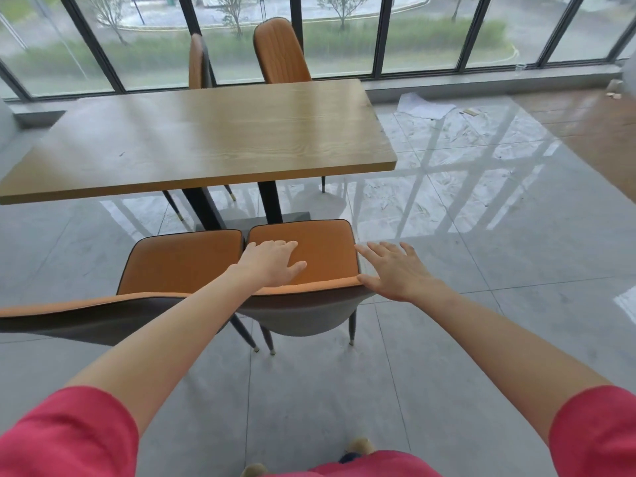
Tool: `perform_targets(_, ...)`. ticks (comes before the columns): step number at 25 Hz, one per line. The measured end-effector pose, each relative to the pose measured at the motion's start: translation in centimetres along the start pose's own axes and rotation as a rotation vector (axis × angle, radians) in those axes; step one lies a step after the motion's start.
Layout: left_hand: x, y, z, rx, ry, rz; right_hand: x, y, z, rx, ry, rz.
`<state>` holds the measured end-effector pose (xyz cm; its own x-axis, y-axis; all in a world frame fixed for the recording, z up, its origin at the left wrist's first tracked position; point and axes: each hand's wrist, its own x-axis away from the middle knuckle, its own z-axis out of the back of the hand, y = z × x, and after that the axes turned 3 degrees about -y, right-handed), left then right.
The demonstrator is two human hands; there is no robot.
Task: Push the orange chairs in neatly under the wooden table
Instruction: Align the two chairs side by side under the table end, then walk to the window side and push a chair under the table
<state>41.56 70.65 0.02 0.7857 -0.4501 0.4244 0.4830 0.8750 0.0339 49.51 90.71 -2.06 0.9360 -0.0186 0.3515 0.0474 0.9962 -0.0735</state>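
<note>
A wooden table point(206, 139) stands in front of me. Two orange chairs sit on its near side, clear of the tabletop: the left chair point(179, 266) and the right chair point(323, 249). My left hand point(272, 259) hovers open over the right chair's backrest and seat, fingers spread. My right hand point(392, 270) is open at the right end of that backrest, its thumb touching the top edge. Two more orange chairs stand at the far side, one turned sideways point(198, 62) and one facing the table point(282, 51).
Glossy grey tiled floor point(447, 339) surrounds the table. Tall windows with dark frames point(382, 36) and a low sill run behind it. Sheets of plastic and paper point(426, 108) lie on the floor at the back right, by brown flooring point(585, 132).
</note>
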Motion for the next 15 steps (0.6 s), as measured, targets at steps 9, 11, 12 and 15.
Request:
perform_targets(9,-7.5,10.8,2.1,-0.043,0.039,-0.119,1.6,12.8,-0.1,-0.036,-0.026,-0.138)
perform_targets(11,-9.5,12.9,2.7,-0.052,0.032,-0.165,1.1,14.9,0.0,-0.055,-0.032,-0.159)
perform_targets(12,-10.4,13.9,2.9,-0.061,0.026,-0.180,0.7,15.9,-0.1,-0.054,-0.036,-0.169)
perform_targets(15,-14.4,17.0,3.8,-0.106,-0.008,-0.206,-0.8,19.4,0.2,-0.069,-0.051,-0.209)
